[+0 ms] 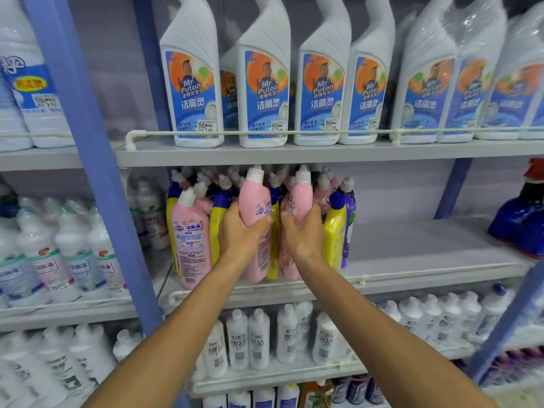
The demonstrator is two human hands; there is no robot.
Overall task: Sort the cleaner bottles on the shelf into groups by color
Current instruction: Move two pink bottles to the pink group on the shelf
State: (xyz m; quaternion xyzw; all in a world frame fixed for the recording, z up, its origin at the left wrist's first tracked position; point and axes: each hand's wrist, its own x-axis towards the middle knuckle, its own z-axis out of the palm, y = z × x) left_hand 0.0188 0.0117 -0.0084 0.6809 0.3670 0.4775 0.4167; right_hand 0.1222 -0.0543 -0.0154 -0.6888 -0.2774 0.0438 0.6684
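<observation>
On the middle shelf [412, 260] stands a tight cluster of pink, yellow and purple cleaner bottles with white caps. My left hand [241, 231] grips one pink bottle [254, 201] around its waist. My right hand [303, 231] grips a second pink bottle [301, 195] right beside it. Both bottles are upright at the front of the cluster. Another pink bottle [190, 240] stands at the left front, next to a yellow bottle [217, 219]. A yellow bottle [334, 234] and a purple bottle [348, 219] stand at the cluster's right end.
Bare shelf surface lies to the right of the cluster, as far as dark blue bottles [521, 222] at the far right. White Mr Puton bottles [262, 83] fill the shelf above, white bottles [259, 340] the shelf below. A blue upright post [97, 172] stands left.
</observation>
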